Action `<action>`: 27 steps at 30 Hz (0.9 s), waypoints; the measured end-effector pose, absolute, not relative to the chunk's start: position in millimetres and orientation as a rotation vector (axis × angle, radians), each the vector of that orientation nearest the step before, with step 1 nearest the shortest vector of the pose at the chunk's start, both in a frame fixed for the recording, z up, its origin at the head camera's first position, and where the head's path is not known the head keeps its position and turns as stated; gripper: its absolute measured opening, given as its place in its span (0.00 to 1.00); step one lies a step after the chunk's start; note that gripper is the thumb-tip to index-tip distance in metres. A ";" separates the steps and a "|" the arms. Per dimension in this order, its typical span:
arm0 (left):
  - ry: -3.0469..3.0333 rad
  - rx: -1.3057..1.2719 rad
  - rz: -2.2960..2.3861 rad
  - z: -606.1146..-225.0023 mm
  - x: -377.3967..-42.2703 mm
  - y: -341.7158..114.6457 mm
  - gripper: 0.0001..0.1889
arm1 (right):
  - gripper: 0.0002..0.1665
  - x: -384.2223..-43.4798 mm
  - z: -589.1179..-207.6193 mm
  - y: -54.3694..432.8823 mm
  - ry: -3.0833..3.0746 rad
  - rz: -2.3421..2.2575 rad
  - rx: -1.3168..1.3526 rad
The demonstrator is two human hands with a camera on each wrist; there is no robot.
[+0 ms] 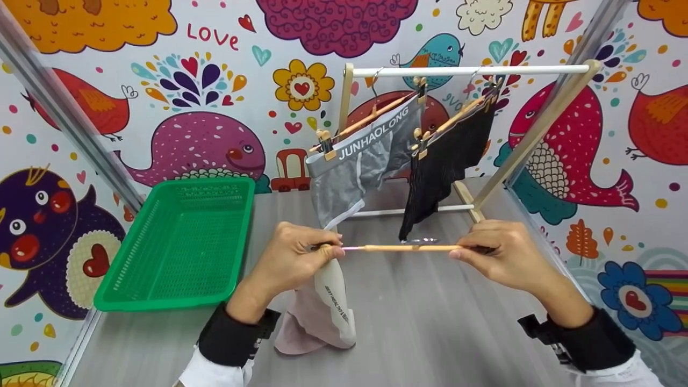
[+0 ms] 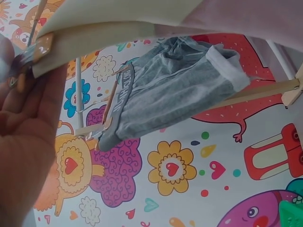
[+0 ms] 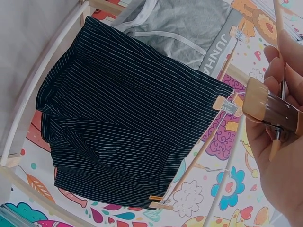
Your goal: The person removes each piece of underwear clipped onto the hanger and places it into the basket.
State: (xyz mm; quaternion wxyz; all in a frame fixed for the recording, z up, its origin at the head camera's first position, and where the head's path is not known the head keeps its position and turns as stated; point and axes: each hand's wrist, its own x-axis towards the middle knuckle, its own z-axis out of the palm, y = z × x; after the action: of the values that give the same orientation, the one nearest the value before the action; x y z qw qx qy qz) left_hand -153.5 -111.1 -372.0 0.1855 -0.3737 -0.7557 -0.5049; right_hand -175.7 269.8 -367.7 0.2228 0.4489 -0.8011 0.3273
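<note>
A wooden clip hanger (image 1: 398, 248) is held level in front of me, one end in each hand. My left hand (image 1: 293, 255) pinches its left end, where a clip (image 2: 42, 46) bites the edge of pale pink-and-cream underpants (image 1: 317, 322) that droop toward the table. At the other end my right hand (image 1: 502, 255) grips a second clip (image 3: 257, 100), with no cloth showing in its jaws. Beyond the hands, grey boxer briefs (image 1: 344, 183) and black striped shorts (image 1: 449, 156) hang from clip hangers.
A wooden-sided rack with a white top rail (image 1: 462, 70) stands at the back and carries both hung garments. On the left lies a green plastic basket (image 1: 244, 231). Patterned wall panels (image 1: 204, 70) border the grey table (image 1: 419, 333) behind and at the sides.
</note>
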 end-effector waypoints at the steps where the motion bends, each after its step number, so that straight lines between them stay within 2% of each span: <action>1: -2.132 -1.054 -1.418 -371.4 -153.6 -111.1 0.05 | 0.13 -175.1 -367.5 269.9 -2.225 0.909 1.232; 10: -2.177 -1.052 -1.380 -370.0 -155.1 -111.6 0.06 | 0.10 -173.8 -367.0 269.2 -2.247 0.921 1.223; 14: -2.203 -1.063 -1.389 -369.1 -155.4 -113.0 0.07 | 0.04 -175.7 -369.0 269.1 -2.215 0.926 1.242; 18: -2.267 -1.062 -1.448 -365.1 -154.0 -116.1 0.08 | 0.07 -178.7 -372.8 268.1 -2.153 0.947 1.292; 27: -2.435 -1.055 -1.389 -351.3 -150.9 -118.7 0.04 | 0.04 -181.1 -379.4 266.6 -2.121 0.966 1.321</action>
State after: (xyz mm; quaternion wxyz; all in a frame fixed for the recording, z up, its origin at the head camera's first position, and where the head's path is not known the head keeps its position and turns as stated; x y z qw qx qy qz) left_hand -150.9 -118.7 -351.3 0.0730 -0.3514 -0.8107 -0.4626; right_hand -181.1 266.6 -379.4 0.2295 0.4801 -0.7706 0.3509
